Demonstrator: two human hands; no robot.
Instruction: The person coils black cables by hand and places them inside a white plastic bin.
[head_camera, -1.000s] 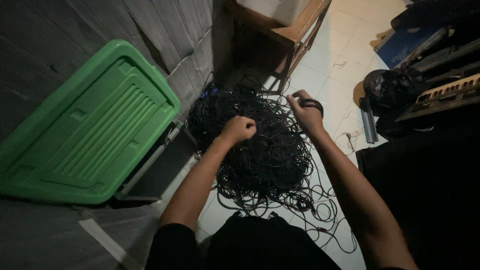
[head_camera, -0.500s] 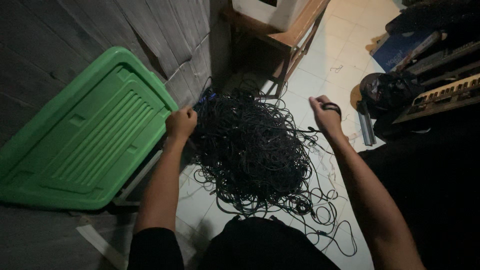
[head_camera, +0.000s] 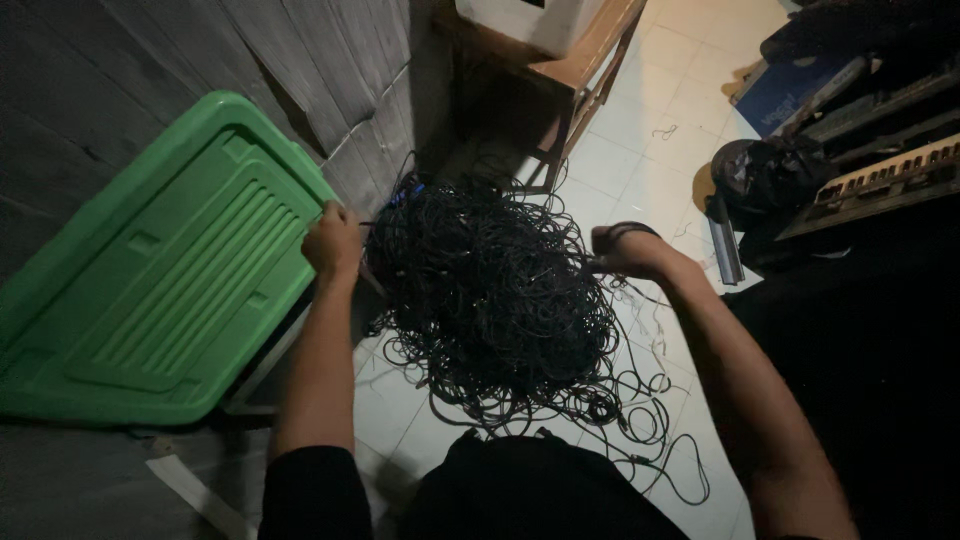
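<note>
A big tangled heap of thin black cables (head_camera: 490, 300) lies on the white tiled floor in front of me. My left hand (head_camera: 333, 243) is closed at the heap's left edge, pinching a strand close to the green lid. My right hand (head_camera: 625, 255) is at the heap's right edge, its fingers curled into the cables, with a dark band round the hand. Loose loops (head_camera: 650, 420) trail from the heap toward my lap.
A large green plastic lid (head_camera: 150, 290) leans against the grey wall at left. A wooden stool (head_camera: 570, 80) carrying a white box stands behind the heap. Dark bags (head_camera: 770, 170), a keyboard instrument (head_camera: 890, 170) and other gear crowd the right side.
Both hands have spread apart to opposite edges of the heap: the left went from the top of the pile to its left edge, the right moved outward to the right.
</note>
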